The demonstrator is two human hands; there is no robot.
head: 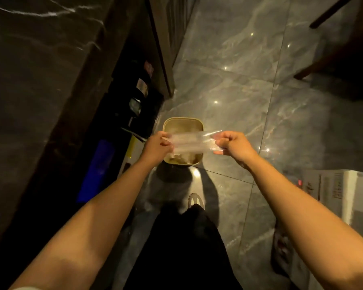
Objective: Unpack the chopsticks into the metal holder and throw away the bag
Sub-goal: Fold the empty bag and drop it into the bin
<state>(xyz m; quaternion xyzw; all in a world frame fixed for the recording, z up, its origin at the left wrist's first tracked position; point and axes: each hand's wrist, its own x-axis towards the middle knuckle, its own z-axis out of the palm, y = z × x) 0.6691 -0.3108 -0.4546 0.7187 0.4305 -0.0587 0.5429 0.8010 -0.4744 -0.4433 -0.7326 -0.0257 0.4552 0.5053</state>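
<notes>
A clear plastic bag (190,142) is stretched flat between my two hands, directly above an open square beige trash bin (200,124) on the floor. My left hand (158,145) pinches the bag's left end. The bag's right end is gripped in my right hand (233,144), with fingers curled. The bag looks empty, though blur makes this uncertain. Crumpled rubbish lies inside the bin. The metal holder and the chopsticks are out of view.
A dark marble counter (40,80) runs along the left, with shelves of small items (142,84) below it. A white box (340,191) stands at the right. Dark chair legs (331,13) are at top right. My shoe (195,200) is on the grey tiled floor (239,84).
</notes>
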